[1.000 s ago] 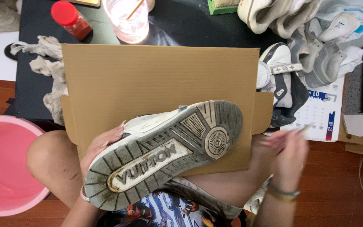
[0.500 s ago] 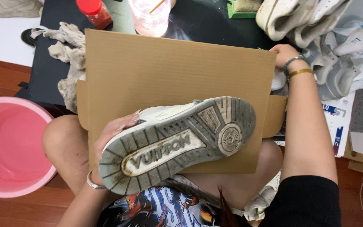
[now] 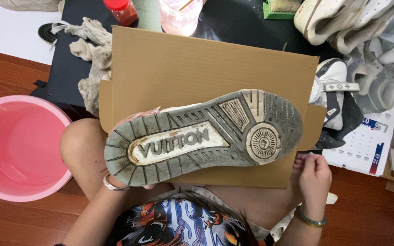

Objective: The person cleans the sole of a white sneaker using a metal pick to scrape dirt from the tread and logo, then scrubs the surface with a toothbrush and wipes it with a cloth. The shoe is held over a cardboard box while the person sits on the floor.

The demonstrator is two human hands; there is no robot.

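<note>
Cardboard: one flat brown corrugated cardboard sheet (image 3: 183,68) lies across your lap, smooth and matte, its far edge over the dark mat.
Basin: one round pink plastic basin (image 3: 14,146) sits on the wooden floor by your left knee, glossy inside.
Shoe: one dirty grey-and-white rubber-soled sneaker (image 3: 206,134) is sole-up over the cardboard, heel toward your left, toe toward your right; the tread is ridged, with a round ribbed disc at the forefoot and grime in the grooves.
Change: half a second ago your right arm stretched to the shoe pile; now it is back at the cardboard's near right corner, and the sneaker lies flatter.
Left hand (image 3: 135,119): under the heel, mostly hidden, gripping the sneaker from below.
Right hand (image 3: 313,171): fingers curled in; you seem to pinch something small, but I cannot tell what.
Pile: several pale sneakers (image 3: 343,27) heaped at upper right.
Rag: one crumpled grey cloth (image 3: 92,50).
Jar: one red-lidded jar (image 3: 121,10).
</note>
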